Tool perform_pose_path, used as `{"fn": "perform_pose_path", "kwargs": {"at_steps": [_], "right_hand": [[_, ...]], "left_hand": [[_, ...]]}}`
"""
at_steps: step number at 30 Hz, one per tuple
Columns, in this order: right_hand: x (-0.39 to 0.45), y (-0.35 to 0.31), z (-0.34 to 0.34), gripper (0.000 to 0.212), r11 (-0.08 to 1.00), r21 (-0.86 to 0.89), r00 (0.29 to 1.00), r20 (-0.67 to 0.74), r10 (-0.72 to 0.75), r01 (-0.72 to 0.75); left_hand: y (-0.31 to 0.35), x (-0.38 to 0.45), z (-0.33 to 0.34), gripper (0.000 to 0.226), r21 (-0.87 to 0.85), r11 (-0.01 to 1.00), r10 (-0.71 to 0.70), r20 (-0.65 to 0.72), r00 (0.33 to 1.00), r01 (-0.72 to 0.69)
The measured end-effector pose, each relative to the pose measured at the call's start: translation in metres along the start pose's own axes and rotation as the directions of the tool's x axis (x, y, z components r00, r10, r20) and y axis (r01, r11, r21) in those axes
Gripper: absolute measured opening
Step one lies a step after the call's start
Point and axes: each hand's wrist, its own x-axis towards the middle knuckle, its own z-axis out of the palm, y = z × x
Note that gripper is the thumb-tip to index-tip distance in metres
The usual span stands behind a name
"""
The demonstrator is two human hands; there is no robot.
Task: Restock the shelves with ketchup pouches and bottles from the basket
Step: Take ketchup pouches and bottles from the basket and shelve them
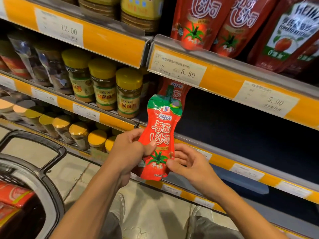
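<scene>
your left hand [131, 149] holds the ketchup pouch [159, 135] upright in front of the dark shelf bay [241, 128], fingers curled round its left edge and the thumb pressed across the front at mid-height. your right hand [188, 163] sits at the pouch's lower right corner, thumb tip touching the edge and fingers loosely curled behind; whether that grip has actually closed on the pouch cannot be told. the pouch's green spout points up, just below the 5.50 price tag [179, 69]. behind the pouch, a second pouch of the same kind [174, 91] stands at the left end of the bay, partly hidden. above the pouch, on the next shelf up, stand more red pouches [195, 23] and a heinz pouch [290, 35]. left of the pouch, yellow-lidded jars [128, 92] fill the neighbouring shelves. far below and left of the pouch, the basket [43, 178] stands on the tiled floor, red packs [13, 194] visible inside.
</scene>
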Motion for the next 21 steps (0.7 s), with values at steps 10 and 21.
{"fn": "perform_pose_path", "kwargs": {"at_steps": [10, 21], "right_hand": [[0.017, -0.008, -0.006, 0.045, 0.995, 0.078, 0.985, -0.166, -0.041, 0.055], [0.07, -0.017, -0.019, 0.032, 0.956, -0.181, 0.843, -0.453, -0.291, 0.232]], "left_hand": [[0.009, 0.014, 0.021, 0.029, -0.09, 0.993, 0.08, 0.108, 0.991, -0.071], [-0.024, 0.052, -0.013, 0.057, 0.919, 0.331, 0.531, 0.006, 0.847, -0.214]]}}
